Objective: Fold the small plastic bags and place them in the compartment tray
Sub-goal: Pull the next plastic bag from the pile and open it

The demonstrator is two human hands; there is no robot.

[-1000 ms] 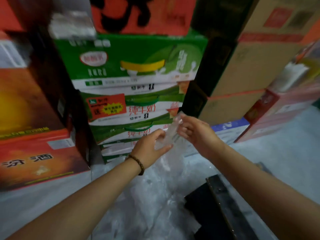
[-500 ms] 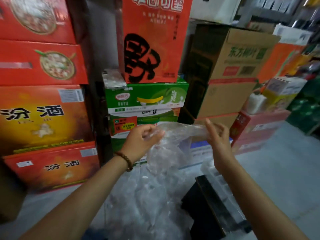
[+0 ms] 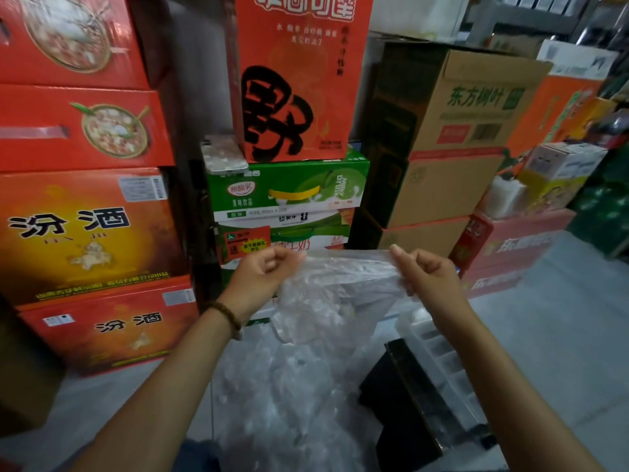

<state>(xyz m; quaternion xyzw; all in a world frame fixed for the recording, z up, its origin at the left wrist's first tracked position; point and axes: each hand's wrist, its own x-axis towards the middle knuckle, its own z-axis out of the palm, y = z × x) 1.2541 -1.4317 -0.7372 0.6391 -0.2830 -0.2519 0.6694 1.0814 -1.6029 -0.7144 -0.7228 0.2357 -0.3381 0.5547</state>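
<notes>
at mid-frame, in front of stacked cartons [image 3: 289, 189], the left hand [image 3: 262, 270] at nine o'clock pinches one top corner of a clear plastic bag [image 3: 340, 284], fingers curled. at three o'clock the right hand [image 3: 425, 274] pinches the other corner, stretching the bag. at five o'clock lies the clear compartment tray [image 3: 439, 356].

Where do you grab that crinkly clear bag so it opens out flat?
Pinch the plastic bag at its two top corners, left hand from the left, right hand from the right. It is thin and floppy, so a taut top edge lets it hang flat.
</notes>
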